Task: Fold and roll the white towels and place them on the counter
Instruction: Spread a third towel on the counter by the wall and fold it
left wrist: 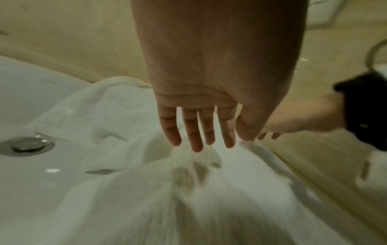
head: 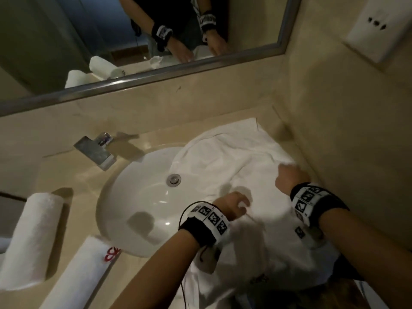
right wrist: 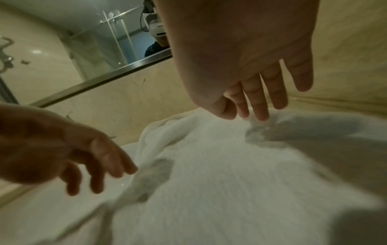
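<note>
A white towel lies loosely spread over the right end of the beige counter and drapes over the right part of the sink. My left hand hovers at the towel's near middle, its fingers straight and slightly spread, tips just at the cloth. My right hand is farther right by the side wall. Its thumb and first fingers meet on a small raised tuft of the towel. The towel's near end hangs over the counter's front edge.
Two rolled white towels lie on the counter left of the sink, the nearer one bearing a red logo. A chrome faucet stands behind the basin. The mirror and side wall close in the back and right.
</note>
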Available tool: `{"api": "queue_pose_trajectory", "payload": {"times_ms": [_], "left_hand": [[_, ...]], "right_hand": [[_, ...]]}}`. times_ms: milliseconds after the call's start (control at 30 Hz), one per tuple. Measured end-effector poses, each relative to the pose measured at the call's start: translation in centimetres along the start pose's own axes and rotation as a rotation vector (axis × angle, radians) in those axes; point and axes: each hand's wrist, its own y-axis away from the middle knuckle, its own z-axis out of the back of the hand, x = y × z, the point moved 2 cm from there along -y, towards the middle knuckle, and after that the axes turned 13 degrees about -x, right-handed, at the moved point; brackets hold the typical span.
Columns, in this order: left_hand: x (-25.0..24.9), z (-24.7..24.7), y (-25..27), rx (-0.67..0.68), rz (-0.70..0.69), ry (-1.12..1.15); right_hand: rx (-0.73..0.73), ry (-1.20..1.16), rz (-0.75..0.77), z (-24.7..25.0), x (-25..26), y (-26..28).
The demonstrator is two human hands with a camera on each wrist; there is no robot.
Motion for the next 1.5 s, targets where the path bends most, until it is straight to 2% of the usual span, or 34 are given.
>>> {"api": "queue_pose_trajectory", "payload": {"times_ms": [100,233,400,500,633,733,800,900,1000,1067,1133,1200,1267,1367,1433,1500], "left_hand": [[1.9,2.9,-2.0,-0.17,0.158,0.143],[6.7,5.2,-4.7,-0.281,0.478,0.263],[11.3,7.8,-7.1,-0.394,0.693,0.132],[13.4,8.9,-8.7,-0.474,0.763,0.106],[15.8,10.3,-11.5,-0.591,0.825,0.137],[16.9,11.3,-12.9,-0.537,0.856,-0.012],[17.4,11.6,-13.8,-0.519,0.887,-0.14],[17.1,12.8,-13.7,-0.527,0.845,-0.383],[16.4,14.0,-13.7,-0.551,0.643,-0.617],[15.3,15.7,-14.1,-0.659,0.55,-0.549],[13.8,18.2,-15.0,-0.767,0.523,-0.394],[12.2,20.4,-16.3,-0.814,0.493,-0.322],[10.8,21.8,-17.6,-0.785,0.423,-0.395],[10.0,22.9,-18.5,-0.617,0.375,-0.547],[9.8,23.4,-18.4,-0.549,0.344,-0.614],[9.3,23.7,-18.1,-0.503,0.35,-0.526]], "right_hand": [[-0.08,-0.129,0.056,0.7,2.6,-2.2],[-0.148,-0.208,0.101,2.0,5.4,-7.0],[-0.181,-0.26,0.257,3.6,7.4,-13.3],[-0.17,-0.173,0.406,3.6,8.6,-15.3],[-0.113,0.025,0.494,1.1,10.6,-17.5],[-0.21,0.037,0.526,0.3,10.8,-18.4],[-0.223,0.084,0.545,0.2,10.7,-19.1],[-0.213,0.172,0.559,0.5,10.7,-20.2],[-0.184,0.194,0.55,2.1,10.7,-21.4],[-0.215,0.171,0.534,3.0,9.9,-22.2],[-0.273,0.114,0.57,3.7,9.3,-23.3],[-0.41,0.103,0.487,5.0,8.6,-24.1],[-0.427,0.144,0.395,6.5,7.3,-24.9],[-0.517,0.039,0.33,7.2,6.1,-25.8],[-0.54,-0.012,0.34,7.6,6.0,-25.6],[-0.431,-0.042,0.356,7.8,7.2,-24.8]]}}
